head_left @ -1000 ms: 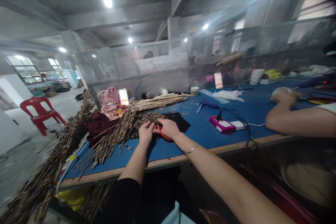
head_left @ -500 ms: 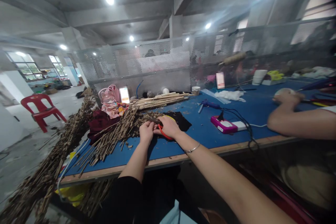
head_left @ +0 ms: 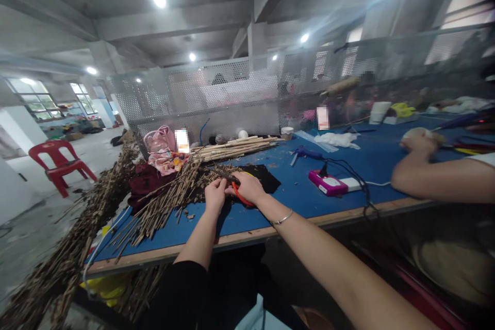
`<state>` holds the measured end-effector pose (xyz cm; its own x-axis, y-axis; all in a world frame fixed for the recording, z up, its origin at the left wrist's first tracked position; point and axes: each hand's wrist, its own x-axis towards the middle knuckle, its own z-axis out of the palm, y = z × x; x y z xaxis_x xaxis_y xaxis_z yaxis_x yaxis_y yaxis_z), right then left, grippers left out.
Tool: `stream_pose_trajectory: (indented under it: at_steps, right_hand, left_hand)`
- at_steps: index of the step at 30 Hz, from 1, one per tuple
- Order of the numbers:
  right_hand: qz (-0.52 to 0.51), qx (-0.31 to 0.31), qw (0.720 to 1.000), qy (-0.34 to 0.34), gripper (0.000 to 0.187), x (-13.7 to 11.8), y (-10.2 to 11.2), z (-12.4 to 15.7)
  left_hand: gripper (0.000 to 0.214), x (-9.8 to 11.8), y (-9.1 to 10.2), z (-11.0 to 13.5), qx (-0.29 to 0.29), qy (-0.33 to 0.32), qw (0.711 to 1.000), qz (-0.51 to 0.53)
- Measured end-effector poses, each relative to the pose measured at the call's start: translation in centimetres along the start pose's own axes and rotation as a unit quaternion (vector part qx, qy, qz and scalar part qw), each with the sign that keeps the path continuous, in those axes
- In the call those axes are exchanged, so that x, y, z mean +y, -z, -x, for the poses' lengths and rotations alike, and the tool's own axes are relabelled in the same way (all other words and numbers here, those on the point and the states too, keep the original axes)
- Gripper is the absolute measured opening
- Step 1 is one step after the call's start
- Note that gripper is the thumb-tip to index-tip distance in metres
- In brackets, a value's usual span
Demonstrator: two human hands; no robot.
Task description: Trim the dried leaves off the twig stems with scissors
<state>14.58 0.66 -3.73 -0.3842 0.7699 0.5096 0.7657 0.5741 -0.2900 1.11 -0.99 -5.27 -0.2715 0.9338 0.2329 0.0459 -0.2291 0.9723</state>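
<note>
My right hand [head_left: 250,188] is closed around cutters with a red handle [head_left: 242,196]; a bit of yellow shows behind the knuckles. The jaws point left and are mostly covered by my fingers. Right beside it, my left hand [head_left: 215,195] is pinched closed at the tip of the cutters, and what it holds is too small to make out. Dry brown twigs [head_left: 164,211] lie in a loose bundle left of my hands. Broken bits of plant litter are heaped on a black cloth [head_left: 268,179] behind and under my hands.
Pale sticks [head_left: 235,148] lie along the back of the blue table [head_left: 266,221]. To the right are a glue gun [head_left: 307,153], a magenta power strip [head_left: 328,184] with cables, and a co-worker's arm [head_left: 436,179]. A tall twig bundle [head_left: 73,232] leans at the left edge.
The whole view has shifted slightly left. My hands stay together in nearly the same place on the cutters. The co-worker's hand has moved little.
</note>
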Motion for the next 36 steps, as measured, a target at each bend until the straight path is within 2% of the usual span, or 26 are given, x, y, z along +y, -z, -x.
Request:
stream_pose_trajectory:
  at_steps: [12, 18, 27, 36]
  right_hand:
    - [-0.022, -0.01, 0.997, 0.072, 0.066, 0.5, -0.3, -0.6]
    - [-0.019, -0.03, 0.998, 0.048, 0.053, 0.1, 0.2, -0.3]
    - [-0.001, -0.042, 0.999, 0.01, 0.055, -0.3, 0.4, 0.0]
    - [0.021, -0.054, 0.998, -0.023, 0.053, -0.7, 1.0, 0.1]
  left_hand:
    - [0.02, 0.8, 0.0, 0.2, -0.014, -0.016, 1.0, -0.003]
    - [0.022, 0.5, 0.0, 0.1, -0.016, 0.001, 1.0, 0.003]
    - [0.02, 0.6, 0.0, 0.1, 0.008, 0.032, 0.999, 0.004]
    - [0.02, 0.5, 0.0, 0.1, 0.007, 0.043, 0.999, 0.024]
